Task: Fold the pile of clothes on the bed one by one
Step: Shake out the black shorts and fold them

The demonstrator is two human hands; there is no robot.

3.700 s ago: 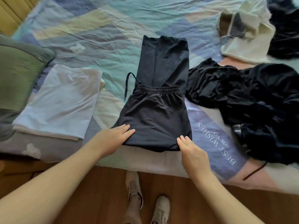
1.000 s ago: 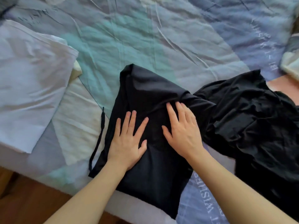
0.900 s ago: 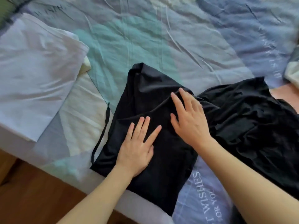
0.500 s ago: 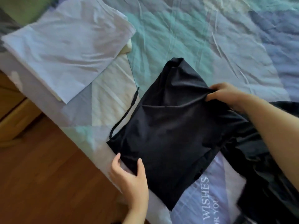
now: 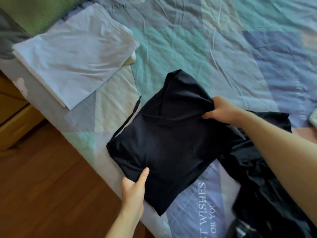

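Black fabric, folded into a compact rectangle, is the folded black garment (image 5: pixel 168 143) lying near the front edge of the bed (image 5: pixel 214 42), one corner reaching out over that edge. A thin black drawstring (image 5: pixel 130 115) trails from its left side across the sheet. The left hand (image 5: pixel 135 188) grips the garment's near corner at the bed's edge, thumb on top of the cloth and the other fingers hidden beneath it. The right hand (image 5: pixel 221 109) grips the far right side of the garment, its fingers curled into a bunched ridge of fabric.

Just right of the garment, touching or partly under its right edge, a loose pile of black clothes (image 5: pixel 267 177) spreads toward the bed's right side, partly behind the right forearm. Toward the left end of the bed, close to the front edge and well apart from the black garment, lies a folded white garment (image 5: pixel 75 54) with a cream layer showing beneath its right corner. A green pillow (image 5: pixel 41 12) sits at the far left corner. The patchwork sheet bears printed words near the front edge. Wooden floor (image 5: pixel 42 186) shows beside the bed.
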